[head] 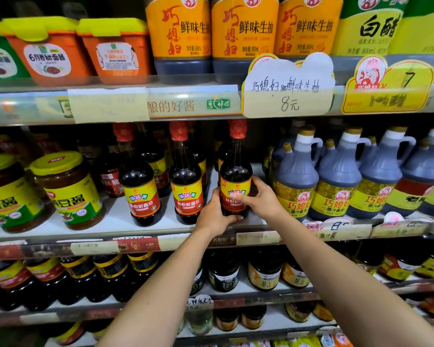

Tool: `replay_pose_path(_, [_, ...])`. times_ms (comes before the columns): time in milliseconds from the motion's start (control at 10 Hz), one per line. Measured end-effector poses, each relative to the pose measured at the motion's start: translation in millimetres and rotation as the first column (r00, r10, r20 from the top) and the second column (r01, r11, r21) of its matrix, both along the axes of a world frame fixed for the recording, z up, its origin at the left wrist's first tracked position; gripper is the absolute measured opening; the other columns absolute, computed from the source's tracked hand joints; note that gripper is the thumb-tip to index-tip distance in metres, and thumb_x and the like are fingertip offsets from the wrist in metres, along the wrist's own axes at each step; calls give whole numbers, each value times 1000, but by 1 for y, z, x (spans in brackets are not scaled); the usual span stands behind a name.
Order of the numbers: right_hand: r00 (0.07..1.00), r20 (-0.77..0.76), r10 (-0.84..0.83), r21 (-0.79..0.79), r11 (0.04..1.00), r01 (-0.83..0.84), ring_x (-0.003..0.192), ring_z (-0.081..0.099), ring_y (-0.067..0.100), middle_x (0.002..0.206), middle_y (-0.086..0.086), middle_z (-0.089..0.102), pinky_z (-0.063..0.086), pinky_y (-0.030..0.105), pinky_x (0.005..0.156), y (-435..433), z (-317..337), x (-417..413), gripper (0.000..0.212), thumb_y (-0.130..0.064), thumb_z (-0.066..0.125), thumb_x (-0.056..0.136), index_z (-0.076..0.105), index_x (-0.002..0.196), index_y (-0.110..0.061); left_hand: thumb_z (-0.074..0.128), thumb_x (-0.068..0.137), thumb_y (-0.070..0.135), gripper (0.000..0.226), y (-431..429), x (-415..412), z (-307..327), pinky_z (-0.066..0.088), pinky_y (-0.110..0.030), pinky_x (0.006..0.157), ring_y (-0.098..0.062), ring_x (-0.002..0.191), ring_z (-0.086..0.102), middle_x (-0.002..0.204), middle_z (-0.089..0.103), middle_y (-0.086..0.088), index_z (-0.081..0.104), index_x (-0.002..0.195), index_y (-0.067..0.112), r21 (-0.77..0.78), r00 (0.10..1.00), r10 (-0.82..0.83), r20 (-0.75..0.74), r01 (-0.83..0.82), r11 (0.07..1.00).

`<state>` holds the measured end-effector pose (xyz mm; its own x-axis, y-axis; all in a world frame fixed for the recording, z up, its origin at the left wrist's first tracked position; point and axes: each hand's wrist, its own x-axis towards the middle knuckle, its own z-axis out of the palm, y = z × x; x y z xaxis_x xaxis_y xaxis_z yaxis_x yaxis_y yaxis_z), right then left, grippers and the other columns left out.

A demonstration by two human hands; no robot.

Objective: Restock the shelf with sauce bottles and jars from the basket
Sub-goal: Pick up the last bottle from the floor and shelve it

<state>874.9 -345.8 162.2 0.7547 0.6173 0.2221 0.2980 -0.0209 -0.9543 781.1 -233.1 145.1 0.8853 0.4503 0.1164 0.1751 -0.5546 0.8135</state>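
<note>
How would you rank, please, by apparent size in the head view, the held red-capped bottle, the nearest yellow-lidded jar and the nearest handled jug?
1. yellow-lidded jar: broadest.
2. handled jug.
3. red-capped bottle: tallest but slimmest, so nearly level with the jug.

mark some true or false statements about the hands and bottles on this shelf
1. The left hand and the right hand both grip the red-capped bottle. True.
2. The red-capped bottle is up on the top shelf. False: it is at the middle shelf, to the right of two matching bottles.
3. Handled jugs stand to the right of the red-capped bottle. True.
4. The yellow-lidded jars stand to the right of the handled jugs. False: the jars are at the left end of the middle shelf.
5. The red-capped bottle lies on its side. False: it is upright.
</note>
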Motion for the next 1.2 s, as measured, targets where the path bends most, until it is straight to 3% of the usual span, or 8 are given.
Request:
replay_pose_path(200, [1000, 5, -5, -4, 1000, 5, 107, 59, 18, 111, 1, 62, 48, 33, 92, 1, -2, -1, 56, -19, 75, 73, 50, 123, -16, 77, 70, 33, 92, -1, 0, 0, 41, -35, 95, -28, 121, 50, 133, 52, -3, 19, 141, 26, -1, 1000, 9, -24, -9, 1000])
replay_pose_path(300, [1000, 12, 6, -20, 1000, -6, 99, 59, 8, 104, -7, 62, 47, 26, 87, 0, -1, -2, 49, -21, 74, 75, 50, 117, -23, 76, 69, 35, 91, -3, 0, 0, 42, -36, 94, -28, 119, 51, 133, 53, -3, 20, 140, 28, 23, 999, 38, -14, -38, 999])
replay_pose_path(500, [1000, 14, 4, -36, 999, -4, 107, 57, 15, 110, -3, 61, 46, 29, 90, 1, 0, -4, 56, -23, 73, 76, 48, 125, -19, 76, 69, 36, 90, -4, -1, 0, 43, -35, 93, -27, 119, 52, 132, 54, -2, 22, 140, 28, 24, 999, 50, -7, -49, 998])
replay_pose_path(700, [994, 92, -51, -83, 995, 59, 107, 55, 13, 113, -2, 59, 44, 26, 88, -1, 0, -10, 57, -28, 70, 79, 46, 130, -16, 77, 70, 31, 75, -9, -9, -1, 44, -33, 95, -21, 118, 52, 128, 57, -2, 37, 133, 20, 26, 991, 80, 107, -83, 996])
replay_pose_path(900, [978, 91, -188, -74, 978, 195, 103, 52, 10, 111, -6, 56, 40, 23, 84, 2, -4, -29, 56, -37, 66, 82, 45, 129, -16, 74, 75, 18, 57, -9, -30, 1, 40, -27, 99, -14, 115, 51, 125, 57, -5, 47, 125, 13, -109, 982, 84, 170, -66, 992])
replay_pose_path(1000, [954, 105, -280, -69, 955, 288, 109, 56, 21, 119, 6, 60, 39, 27, 87, 5, -5, -41, 52, -37, 64, 83, 47, 127, -13, 72, 77, 17, 52, -8, -47, -1, 38, -24, 101, -15, 117, 50, 124, 56, -5, 48, 123, 9, -174, 980, 127, 156, -99, 980])
replay_pose_path(1200, [888, 175, -425, 2, 902, 431, 117, 49, 31, 122, 18, 56, 39, 42, 100, 9, 0, -79, 51, -26, 62, 86, 45, 129, -4, 66, 83, 18, 32, 10, -83, 6, 45, -25, 87, -17, 105, 57, 108, 57, 1, 54, 112, 10, -212, 963, 201, 178, -162, 964])
